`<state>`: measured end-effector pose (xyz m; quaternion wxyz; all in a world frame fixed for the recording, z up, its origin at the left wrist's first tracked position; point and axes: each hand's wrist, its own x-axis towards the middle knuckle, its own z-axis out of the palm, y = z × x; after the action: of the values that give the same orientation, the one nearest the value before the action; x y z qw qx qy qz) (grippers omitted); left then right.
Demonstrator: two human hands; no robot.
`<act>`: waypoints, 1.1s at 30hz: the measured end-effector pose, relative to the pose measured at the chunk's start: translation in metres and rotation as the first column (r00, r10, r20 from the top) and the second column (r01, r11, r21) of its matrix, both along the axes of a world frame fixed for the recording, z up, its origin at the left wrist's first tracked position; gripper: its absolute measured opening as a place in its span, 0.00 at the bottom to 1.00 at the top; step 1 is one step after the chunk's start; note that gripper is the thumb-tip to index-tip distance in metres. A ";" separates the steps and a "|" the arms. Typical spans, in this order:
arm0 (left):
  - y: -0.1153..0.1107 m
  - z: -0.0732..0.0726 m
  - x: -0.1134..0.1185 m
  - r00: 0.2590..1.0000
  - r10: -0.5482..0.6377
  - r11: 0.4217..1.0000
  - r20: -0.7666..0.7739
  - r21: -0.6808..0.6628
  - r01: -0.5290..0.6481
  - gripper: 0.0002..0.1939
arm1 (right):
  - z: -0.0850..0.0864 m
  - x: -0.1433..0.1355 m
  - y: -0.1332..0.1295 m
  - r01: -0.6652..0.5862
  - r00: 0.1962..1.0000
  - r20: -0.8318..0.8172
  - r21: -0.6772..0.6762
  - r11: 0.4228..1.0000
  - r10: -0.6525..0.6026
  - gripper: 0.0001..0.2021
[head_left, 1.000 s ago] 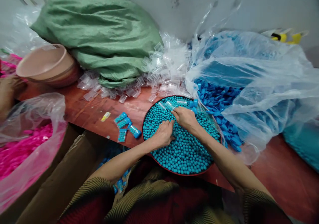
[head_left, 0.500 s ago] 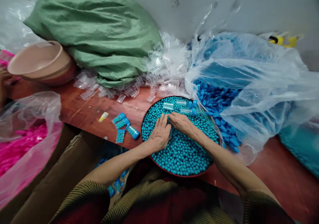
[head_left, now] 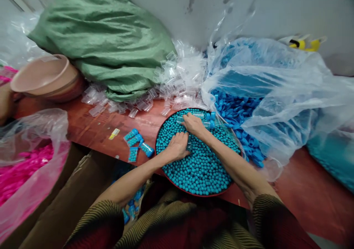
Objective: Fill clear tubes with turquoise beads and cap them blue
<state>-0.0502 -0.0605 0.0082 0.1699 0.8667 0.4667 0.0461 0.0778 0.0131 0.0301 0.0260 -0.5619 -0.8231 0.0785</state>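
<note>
A round, red-rimmed basin [head_left: 199, 195] is full of turquoise beads [head_left: 201, 171]. Over its left part, my left hand [head_left: 177, 146] is closed around a clear plastic tube [head_left: 189, 142], mostly hidden by the fingers. My right hand [head_left: 193, 124] is just above, its bent fingers closed on another clear tube [head_left: 180, 120] lying on the beads. Beside that hand, more clear tubes with blue caps [head_left: 211, 124] rest on the beads. Left of the basin, several bead-filled tubes [head_left: 133, 154] lie on the red table [head_left: 91, 131], some with blue caps.
Loose clear tubes [head_left: 182, 75] are heaped behind the basin, beside a green sack [head_left: 110, 38]. At right stands a plastic bag [head_left: 287, 94] of blue caps [head_left: 238, 107]. A pink bowl [head_left: 41, 79], a bag of pink pieces [head_left: 30, 171] and another person's arm [head_left: 4, 103] are at left.
My right hand has moved up and left, away from my left hand, onto the clear tube on the beads. My left hand stays nearly in place. The view has shifted slightly.
</note>
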 end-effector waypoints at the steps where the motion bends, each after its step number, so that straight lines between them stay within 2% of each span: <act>1: -0.002 -0.002 0.000 1.000 0.012 1.000 0.007 0.018 -0.012 0.30 | -0.003 -0.001 0.000 -0.043 0.999 -0.006 -0.017 0.999 0.043 0.11; 4: -0.010 -0.010 0.000 0.998 0.032 0.993 0.051 0.115 -0.037 0.27 | -0.011 0.009 -0.012 -0.157 0.987 -0.036 -0.029 0.987 0.156 0.10; 8: -0.012 -0.015 -0.001 0.997 -0.013 0.981 0.075 0.193 -0.002 0.30 | -0.018 0.032 -0.036 -0.232 0.967 -0.120 -0.062 0.971 0.224 0.15; 11: -0.005 -0.015 -0.002 0.992 -0.073 0.990 0.105 0.124 0.060 0.32 | -0.024 0.041 -0.043 -0.175 0.916 -0.382 -0.102 0.979 0.124 0.17; 14: 0.004 -0.013 -0.001 0.985 -0.063 0.998 0.160 0.024 0.059 0.39 | -0.032 0.042 -0.043 -0.041 0.782 -0.622 -0.126 0.991 -0.047 0.18; 18: 0.011 -0.008 0.001 0.988 -0.041 0.993 0.151 -0.103 0.057 0.52 | -0.041 0.045 -0.045 0.091 0.654 -0.745 -0.091 0.992 -0.129 0.17; 21: 0.014 -0.004 0.003 0.990 -0.033 0.983 0.136 -0.173 0.057 0.55 | -0.046 0.044 -0.051 0.127 0.597 -0.782 -0.131 0.983 -0.181 0.20; 24: 0.014 -0.005 0.008 0.984 -0.008 0.985 0.180 -0.169 0.039 0.51 | -0.051 0.031 -0.060 0.026 0.581 -0.789 -0.228 0.973 -0.200 0.30; 28: 0.013 -0.012 0.020 0.966 0.020 0.990 0.259 -0.138 0.016 0.33 | -0.052 0.006 -0.065 0.012 0.623 -0.760 -0.229 0.973 -0.186 0.42; 30: 0.012 -0.015 0.024 0.963 0.062 0.989 0.262 -0.143 -0.024 0.29 | -0.048 0.001 -0.062 0.026 0.632 -0.751 -0.226 0.974 -0.191 0.42; 33: 0.009 -0.012 0.023 0.952 0.105 0.990 0.288 -0.119 -0.073 0.35 | -0.035 0.011 -0.062 0.038 0.602 -0.775 -0.211 0.977 -0.191 0.37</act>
<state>-0.0270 -0.0517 -0.0037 0.2809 0.8180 0.4768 0.1569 0.0888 -0.0487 -0.0046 0.3429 -0.5209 -0.6788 0.3877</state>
